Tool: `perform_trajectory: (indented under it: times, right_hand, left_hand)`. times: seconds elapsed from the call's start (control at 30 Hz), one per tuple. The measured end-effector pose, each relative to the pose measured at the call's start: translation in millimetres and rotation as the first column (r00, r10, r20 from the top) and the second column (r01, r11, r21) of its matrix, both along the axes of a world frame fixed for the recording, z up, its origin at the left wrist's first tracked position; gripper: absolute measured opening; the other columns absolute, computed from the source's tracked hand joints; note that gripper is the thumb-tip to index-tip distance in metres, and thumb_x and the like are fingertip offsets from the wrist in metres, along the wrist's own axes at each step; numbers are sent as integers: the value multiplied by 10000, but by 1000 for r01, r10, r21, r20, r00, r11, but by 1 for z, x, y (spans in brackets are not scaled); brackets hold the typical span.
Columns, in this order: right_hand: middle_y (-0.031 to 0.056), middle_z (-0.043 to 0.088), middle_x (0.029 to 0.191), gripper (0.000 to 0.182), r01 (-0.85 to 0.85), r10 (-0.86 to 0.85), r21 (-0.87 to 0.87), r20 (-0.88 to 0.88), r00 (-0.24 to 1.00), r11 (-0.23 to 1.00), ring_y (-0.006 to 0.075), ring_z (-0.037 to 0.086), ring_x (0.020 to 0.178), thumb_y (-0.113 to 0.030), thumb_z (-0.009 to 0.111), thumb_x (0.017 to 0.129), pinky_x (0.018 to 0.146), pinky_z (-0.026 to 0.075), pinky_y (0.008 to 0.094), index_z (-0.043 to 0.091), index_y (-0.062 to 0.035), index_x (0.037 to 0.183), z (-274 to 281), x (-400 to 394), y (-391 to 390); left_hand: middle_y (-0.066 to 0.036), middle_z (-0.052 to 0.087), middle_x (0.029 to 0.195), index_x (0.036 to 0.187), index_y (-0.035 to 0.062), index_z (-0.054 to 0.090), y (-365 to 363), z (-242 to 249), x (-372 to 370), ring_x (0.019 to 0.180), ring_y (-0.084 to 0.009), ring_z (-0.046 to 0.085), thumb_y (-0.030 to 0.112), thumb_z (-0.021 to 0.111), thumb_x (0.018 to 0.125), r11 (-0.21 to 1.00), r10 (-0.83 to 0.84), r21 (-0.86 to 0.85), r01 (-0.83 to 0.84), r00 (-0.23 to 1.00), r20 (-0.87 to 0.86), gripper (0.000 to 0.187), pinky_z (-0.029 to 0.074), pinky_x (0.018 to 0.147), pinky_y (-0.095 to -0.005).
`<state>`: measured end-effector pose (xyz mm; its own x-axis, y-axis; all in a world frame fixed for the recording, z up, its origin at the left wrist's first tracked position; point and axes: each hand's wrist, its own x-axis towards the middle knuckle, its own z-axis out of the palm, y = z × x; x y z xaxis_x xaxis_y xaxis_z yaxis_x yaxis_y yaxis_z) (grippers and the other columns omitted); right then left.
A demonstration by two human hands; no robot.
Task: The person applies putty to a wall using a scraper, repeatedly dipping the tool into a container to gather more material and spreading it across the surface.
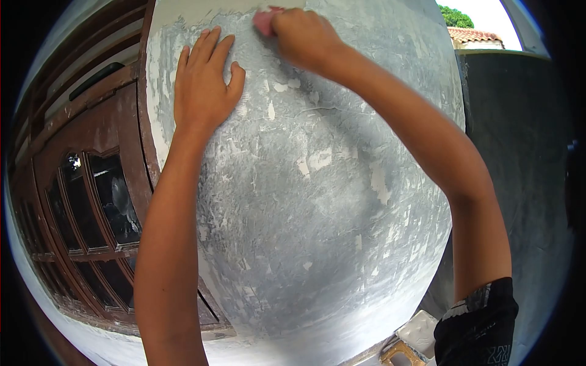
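Observation:
In front of me stands a grey wall [293,213] with rough, patchy white marks and a thin crack. My left hand [206,85] lies flat on its upper left part, fingers spread, holding nothing. Higher up and to the right, my right hand [305,38] is closed around a pink piece [264,22], which looks like sandpaper or cloth and is pressed to the wall near its top. Most of the pink piece is hidden by my fingers.
A brown wooden door or window frame with glass panes [113,189] borders the wall on the left. To the right is a dark panel [519,171]. Low at the right are a whitish block-like object [418,332] and a yellowish-brown frame [403,354]. A tiled roof [473,35] shows beyond.

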<state>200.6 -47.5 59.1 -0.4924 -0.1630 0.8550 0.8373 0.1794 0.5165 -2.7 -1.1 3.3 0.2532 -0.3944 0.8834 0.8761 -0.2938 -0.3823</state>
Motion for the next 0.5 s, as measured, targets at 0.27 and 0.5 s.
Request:
perform_trajectory:
  times: [0.27, 0.5]
  right_hand:
    - [289, 695, 919, 143, -263, 285, 140, -178, 942, 955, 474, 685, 876, -67, 638, 859, 770, 516, 537, 715, 53, 857, 68, 35, -20]
    - [288, 686, 949, 220, -86, 58, -71, -323, 945, 994, 428, 676, 884, -160, 566, 986, 771, 512, 473, 700, -1, 913, 89, 69, 18]
  left_hand:
    - [-135, 518, 1530, 1393, 75, 606, 1, -1, 0, 1467, -298, 422, 225, 551, 951, 1000, 20, 15, -20, 1000, 4, 469, 256, 1248, -484]
    - [-133, 524, 1526, 1393, 80, 608, 0, -1, 1, 1465, -301, 426, 223, 553, 951, 1000, 16, 9, -16, 1000, 2, 468, 254, 1249, -478]
